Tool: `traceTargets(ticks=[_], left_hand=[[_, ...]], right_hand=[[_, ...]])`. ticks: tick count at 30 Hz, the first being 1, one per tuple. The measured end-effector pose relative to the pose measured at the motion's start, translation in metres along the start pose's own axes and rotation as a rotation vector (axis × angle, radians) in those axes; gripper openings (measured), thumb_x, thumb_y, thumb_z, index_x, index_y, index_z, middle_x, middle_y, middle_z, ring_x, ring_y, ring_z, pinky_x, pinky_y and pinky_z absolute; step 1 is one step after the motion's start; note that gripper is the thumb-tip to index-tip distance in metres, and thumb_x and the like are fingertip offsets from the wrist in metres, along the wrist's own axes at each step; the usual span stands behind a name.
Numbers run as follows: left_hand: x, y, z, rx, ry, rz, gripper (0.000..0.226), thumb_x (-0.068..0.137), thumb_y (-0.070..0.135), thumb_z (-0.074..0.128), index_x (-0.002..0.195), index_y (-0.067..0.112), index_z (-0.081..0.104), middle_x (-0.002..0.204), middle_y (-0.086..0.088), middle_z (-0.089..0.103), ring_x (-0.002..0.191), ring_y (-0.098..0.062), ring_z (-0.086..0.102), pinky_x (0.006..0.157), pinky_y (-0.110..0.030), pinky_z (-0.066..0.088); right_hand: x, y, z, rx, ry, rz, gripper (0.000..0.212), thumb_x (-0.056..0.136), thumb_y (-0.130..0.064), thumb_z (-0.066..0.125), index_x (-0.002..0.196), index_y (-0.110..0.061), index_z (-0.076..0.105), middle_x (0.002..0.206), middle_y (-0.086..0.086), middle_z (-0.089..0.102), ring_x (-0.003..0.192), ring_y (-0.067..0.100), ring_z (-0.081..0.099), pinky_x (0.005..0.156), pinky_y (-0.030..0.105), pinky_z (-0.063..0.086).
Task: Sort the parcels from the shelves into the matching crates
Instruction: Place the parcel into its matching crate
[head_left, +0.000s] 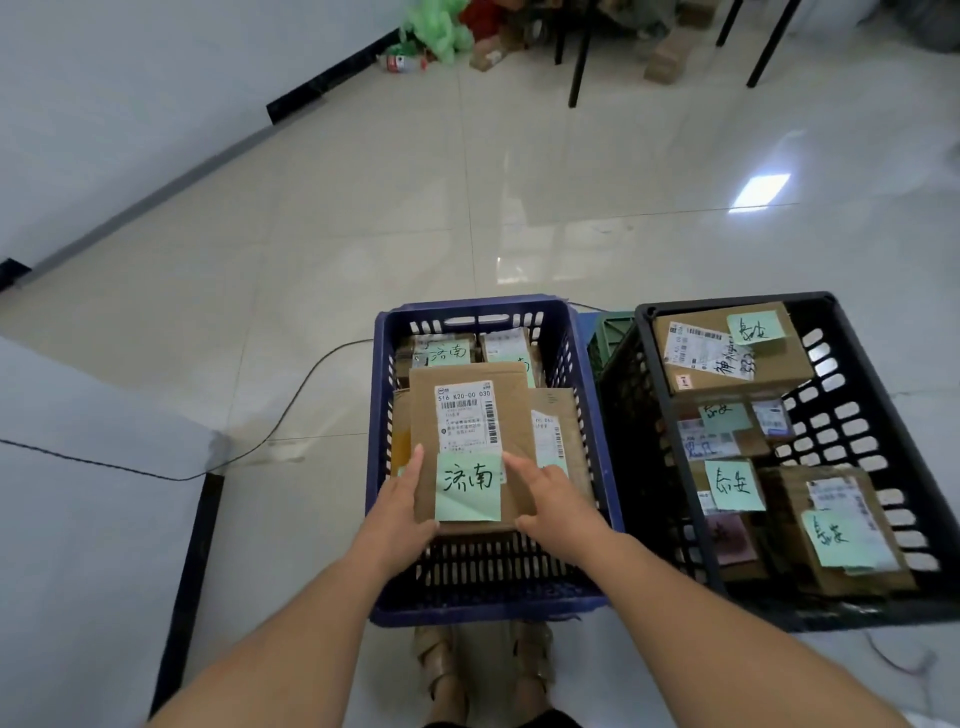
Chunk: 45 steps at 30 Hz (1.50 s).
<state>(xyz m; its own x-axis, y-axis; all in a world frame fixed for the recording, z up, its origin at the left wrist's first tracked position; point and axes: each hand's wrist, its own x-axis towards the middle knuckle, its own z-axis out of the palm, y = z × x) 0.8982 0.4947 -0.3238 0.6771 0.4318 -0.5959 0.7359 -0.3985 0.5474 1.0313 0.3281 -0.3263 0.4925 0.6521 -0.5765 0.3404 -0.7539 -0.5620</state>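
**Brown parcel held over the blue crate**

Brown cardboard makes up the flat parcel (426, 410), and both grips hold it by its near end. The left grip (402, 512) pinches the near left corner, with one digit lying along the parcel's left edge. The right grip (558, 512) clasps the near right corner, fingers spread on top and thumb at the near edge.

Between the two grips a green note (467, 486) with black handwriting is stuck to the parcel's face. Just beyond it is a white shipping label (465, 418). The parcel sits inside the blue crate (478, 306), above other brown parcels – two of them, beyond the grips at the crate's far end, also carry green notes.

Right of the right grip stands a black crate (737, 298), close beside the blue one. It holds more cardboard parcels, each with a green handwritten note of a different wording. A green crate (613, 327) shows in the gap between the two crates' far corners.

Left of the left grip a thin black cable (311, 374) runs across the pale tiled floor (519, 182). Beneath the forearms, on the near side of the blue crate, are the person's sandalled feet (483, 670).
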Motion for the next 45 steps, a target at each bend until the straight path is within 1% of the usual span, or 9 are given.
traceTargets(ticks=[6, 12, 20, 23, 26, 33, 37, 40, 45], left_hand=[[0.034, 0.037, -0.014, -0.018, -0.003, 0.082, 0.101, 0.086, 0.018, 0.068, 0.150, 0.039, -0.007, 0.149, -0.004, 0.029, 0.129, -0.020, 0.041, 0.105, -0.042, 0.042], [0.083, 0.084, -0.005, -0.002, -0.010, 0.141, 0.098, 0.088, 0.018, 0.066, 0.150, 0.037, -0.008, 0.151, -0.007, 0.029, 0.133, -0.021, 0.039, 0.108, -0.041, 0.039], [0.128, 0.093, 0.007, 0.018, -0.052, 0.085, 0.096, 0.088, 0.022, 0.066, 0.151, 0.034, -0.006, 0.151, -0.006, 0.029, 0.133, -0.023, 0.038, 0.109, -0.044, 0.037], [0.140, 0.097, 0.005, 0.050, -0.077, 0.085, 0.096, 0.088, 0.022, 0.065, 0.152, 0.033, -0.006, 0.144, -0.009, 0.034, 0.125, -0.024, 0.045, 0.107, -0.043, 0.040], [0.150, 0.102, 0.001, 0.050, -0.097, 0.072, 0.096, 0.089, 0.018, 0.063, 0.151, 0.031, -0.009, 0.139, -0.010, 0.037, 0.119, -0.025, 0.049, 0.104, -0.044, 0.043], [0.150, 0.104, -0.006, 0.007, -0.112, 0.059, 0.092, 0.090, 0.019, 0.061, 0.151, 0.034, -0.007, 0.148, -0.008, 0.036, 0.126, -0.024, 0.047, 0.107, -0.048, 0.041], [0.129, 0.108, -0.006, 0.078, -0.048, 0.108, 0.091, 0.091, 0.022, 0.060, 0.151, 0.033, -0.007, 0.151, -0.008, 0.031, 0.134, -0.023, 0.038, 0.110, -0.042, 0.034], [0.105, 0.111, -0.012, 0.147, 0.039, 0.119, 0.084, 0.093, 0.025, 0.056, 0.152, 0.031, -0.003, 0.156, -0.006, 0.020, 0.141, -0.022, 0.027, 0.111, -0.041, 0.030], [0.059, 0.102, -0.024, 0.271, 0.194, 0.091, 0.078, 0.096, 0.036, 0.052, 0.153, 0.028, 0.001, 0.161, 0.002, 0.006, 0.147, -0.018, 0.009, 0.117, -0.040, 0.021]], right_hand=[[0.017, 0.003, -0.043, -0.045, 0.083, 0.020, 0.079, 0.091, -0.016, 0.061, 0.150, -0.042, 0.014, 0.139, 0.010, 0.036, 0.120, 0.029, 0.048, 0.096, 0.035, 0.043], [0.045, 0.030, -0.091, -0.092, 0.137, 0.069, 0.084, 0.089, -0.016, 0.061, 0.150, -0.044, 0.010, 0.134, 0.011, 0.040, 0.107, 0.027, 0.053, 0.087, 0.032, 0.048], [0.090, 0.057, -0.105, -0.132, 0.041, 0.080, 0.085, 0.090, -0.010, 0.056, 0.152, -0.039, 0.006, 0.142, 0.013, 0.033, 0.119, 0.030, 0.048, 0.094, 0.034, 0.045], [0.102, 0.061, -0.107, -0.144, 0.023, 0.085, 0.085, 0.092, -0.010, 0.056, 0.153, -0.036, 0.004, 0.141, 0.014, 0.033, 0.118, 0.031, 0.047, 0.092, 0.033, 0.044], [0.111, 0.062, -0.113, -0.179, 0.034, 0.063, 0.080, 0.091, -0.012, 0.056, 0.153, -0.033, 0.009, 0.140, 0.015, 0.035, 0.116, 0.032, 0.048, 0.088, 0.032, 0.043], [0.108, 0.053, -0.122, -0.273, 0.024, 0.064, 0.073, 0.091, -0.008, 0.052, 0.151, -0.030, 0.015, 0.142, 0.013, 0.030, 0.120, 0.032, 0.045, 0.092, 0.036, 0.045], [0.089, 0.039, -0.123, -0.391, 0.142, 0.039, 0.058, 0.089, -0.009, 0.051, 0.141, -0.023, 0.030, 0.139, 0.011, 0.030, 0.120, 0.030, 0.037, 0.083, 0.035, 0.043], [0.072, 0.022, -0.121, -0.491, 0.262, 0.005, 0.054, 0.088, -0.011, 0.052, 0.138, -0.018, 0.033, 0.143, 0.013, 0.028, 0.125, 0.029, 0.034, 0.095, 0.037, 0.041], [0.043, -0.015, -0.104, -0.587, 0.310, -0.152, 0.054, 0.089, -0.013, 0.049, 0.140, -0.016, 0.033, 0.146, 0.014, 0.028, 0.130, 0.029, 0.032, 0.107, 0.039, 0.034]])
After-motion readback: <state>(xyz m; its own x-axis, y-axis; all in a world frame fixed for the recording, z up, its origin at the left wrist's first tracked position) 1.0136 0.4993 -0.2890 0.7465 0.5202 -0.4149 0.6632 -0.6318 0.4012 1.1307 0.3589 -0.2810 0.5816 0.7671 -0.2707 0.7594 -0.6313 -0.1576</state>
